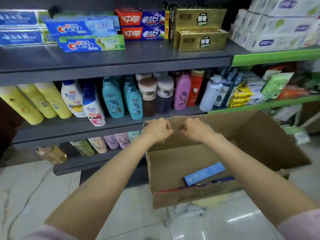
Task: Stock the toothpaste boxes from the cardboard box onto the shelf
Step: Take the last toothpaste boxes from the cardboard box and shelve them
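Both bare arms reach forward over the open brown cardboard box (181, 172), which stands on a low stand on the pale tiled floor (43, 187) in front of the shelves. The left hand (158, 129) and the right hand (195, 128) are close to each other at the torn top edge of the far flap (242, 132) of the box. The fingers of both hands are curled, and they seem to pinch the cardboard edge, but the picture is blurred there and I cannot tell if they really grip it. Inside the box, well below the hands and nearer to the person, lies a light blue toothpaste box (204, 174), tilted, and beside it are darker blue and red boxes (194, 187) against the near wall. Far above the hands, the dark grey top shelf (121, 63) carries more toothpaste: blue Crest boxes (81, 28) in a loose pile, red and blue boxes (143, 25) stacked in two, and gold boxes (201, 30) stacked in two beside them. The middle shelf (78, 129) holds yellow, white, teal and pink bottles (112, 99).
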Tool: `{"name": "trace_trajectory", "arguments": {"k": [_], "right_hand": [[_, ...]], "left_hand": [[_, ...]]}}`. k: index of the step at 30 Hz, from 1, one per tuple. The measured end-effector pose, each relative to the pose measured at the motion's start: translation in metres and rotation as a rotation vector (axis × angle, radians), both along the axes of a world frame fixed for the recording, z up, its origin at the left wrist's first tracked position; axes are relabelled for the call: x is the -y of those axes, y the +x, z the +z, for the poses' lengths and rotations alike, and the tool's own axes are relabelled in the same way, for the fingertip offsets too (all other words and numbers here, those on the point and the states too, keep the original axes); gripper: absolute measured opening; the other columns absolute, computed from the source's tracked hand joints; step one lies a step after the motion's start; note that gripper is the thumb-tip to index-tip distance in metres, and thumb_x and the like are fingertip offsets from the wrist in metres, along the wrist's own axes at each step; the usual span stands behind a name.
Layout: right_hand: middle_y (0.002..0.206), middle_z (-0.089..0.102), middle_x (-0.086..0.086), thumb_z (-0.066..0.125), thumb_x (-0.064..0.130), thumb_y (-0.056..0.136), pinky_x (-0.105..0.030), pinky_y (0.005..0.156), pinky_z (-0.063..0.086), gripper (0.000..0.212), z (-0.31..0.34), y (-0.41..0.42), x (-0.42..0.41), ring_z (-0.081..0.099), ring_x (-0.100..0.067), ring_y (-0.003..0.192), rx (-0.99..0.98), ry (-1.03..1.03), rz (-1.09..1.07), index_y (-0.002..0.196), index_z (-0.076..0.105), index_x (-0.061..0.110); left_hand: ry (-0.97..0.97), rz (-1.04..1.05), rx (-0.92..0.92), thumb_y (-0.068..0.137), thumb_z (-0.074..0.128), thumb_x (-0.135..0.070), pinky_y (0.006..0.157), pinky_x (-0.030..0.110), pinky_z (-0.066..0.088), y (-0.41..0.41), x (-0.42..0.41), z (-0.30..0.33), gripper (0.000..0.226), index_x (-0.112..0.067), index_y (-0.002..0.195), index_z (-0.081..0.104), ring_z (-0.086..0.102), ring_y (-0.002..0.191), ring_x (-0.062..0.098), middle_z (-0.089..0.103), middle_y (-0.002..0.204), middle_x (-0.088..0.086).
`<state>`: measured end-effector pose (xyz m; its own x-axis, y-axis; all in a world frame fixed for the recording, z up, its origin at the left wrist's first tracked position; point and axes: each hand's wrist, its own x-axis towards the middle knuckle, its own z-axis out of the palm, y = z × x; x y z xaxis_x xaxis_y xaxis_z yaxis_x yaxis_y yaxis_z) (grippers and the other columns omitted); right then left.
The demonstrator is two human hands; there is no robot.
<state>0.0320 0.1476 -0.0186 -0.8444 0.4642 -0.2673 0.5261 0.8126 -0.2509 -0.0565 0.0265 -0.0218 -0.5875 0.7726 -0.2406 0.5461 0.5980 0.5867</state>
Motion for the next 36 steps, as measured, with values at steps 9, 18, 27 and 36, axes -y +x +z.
{"name": "trace_trajectory", "arguments": {"k": [9, 18, 27, 36], "right_hand": [[0.124, 0.059, -0.013, 0.053, 0.028, 0.09, -0.04, 0.094, 0.048, 0.035, -0.08, 0.063, -0.082, 0.055, -0.032, 0.115, 0.245, -0.045, -0.055, 0.123, 0.059, 0.016], [0.125, 0.056, -0.016, 0.052, 0.016, 0.092, -0.031, 0.079, 0.044, 0.036, -0.155, 0.063, -0.137, 0.056, -0.03, 0.112, 0.507, -0.061, 0.241, 0.126, 0.053, 0.006], [0.137, 0.047, -0.013, 0.071, 0.032, 0.08, -0.037, 0.095, 0.041, 0.07, -0.213, 0.061, -0.122, 0.047, -0.03, 0.123, 0.666, -0.088, 0.583, 0.137, 0.037, 0.01], [0.123, 0.058, -0.013, 0.062, 0.043, 0.085, -0.033, 0.083, 0.045, 0.057, -0.202, 0.048, -0.131, 0.057, -0.029, 0.107, 0.584, -0.183, 0.464, 0.129, 0.048, 0.01]], "left_hand": [[-0.217, 0.012, 0.12, 0.089, 0.054, -0.023, 0.09, 0.036, 0.053, 0.047, -0.082, -0.079, 0.022, -0.01, 0.099, 0.068, 0.067, 0.099, 0.03, 0.07, 0.107, 0.015], [-0.586, -0.008, 0.303, 0.096, 0.05, -0.024, 0.059, 0.026, 0.044, 0.062, -0.108, -0.166, 0.026, -0.001, 0.098, 0.063, 0.06, 0.071, 0.022, 0.064, 0.093, 0.015], [-0.525, 0.175, 0.439, 0.093, 0.054, -0.032, 0.087, 0.034, 0.05, 0.06, -0.095, -0.2, 0.038, -0.001, 0.113, 0.061, 0.062, 0.101, 0.031, 0.065, 0.115, 0.018], [-0.559, 0.128, 0.504, 0.093, 0.049, -0.01, 0.089, 0.035, 0.051, 0.06, -0.083, -0.208, 0.018, -0.009, 0.082, 0.064, 0.06, 0.087, 0.024, 0.065, 0.097, 0.014]]}}
